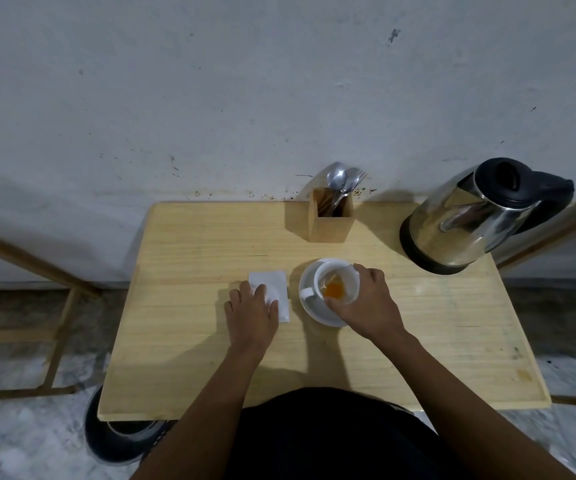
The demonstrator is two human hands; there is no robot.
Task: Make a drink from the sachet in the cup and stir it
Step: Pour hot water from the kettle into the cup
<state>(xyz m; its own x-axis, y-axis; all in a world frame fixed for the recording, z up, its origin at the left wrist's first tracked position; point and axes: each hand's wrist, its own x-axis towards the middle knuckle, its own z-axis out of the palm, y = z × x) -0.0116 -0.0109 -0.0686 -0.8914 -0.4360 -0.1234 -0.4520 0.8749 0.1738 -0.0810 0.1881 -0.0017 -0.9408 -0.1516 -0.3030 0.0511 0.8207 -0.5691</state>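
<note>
A white cup (328,276) stands on a white saucer (314,315) in the middle of the wooden table (189,341). Something orange lies at the cup's bottom. My right hand (369,303) grips the cup's rim from the right, thumb at the near side. Left of the saucer lies a white sachet (274,280) flat on the table, and my left hand (252,311) rests on its near half with fingers spread. A wooden holder (330,223) at the back holds spoons (337,178) and a fork. A steel kettle (466,223) with a black lid stands at the back right.
The table stands against a grey wall. Wooden frames (54,306) stand on the floor to the left and right. A round dark bin (120,434) sits under the table's near left corner.
</note>
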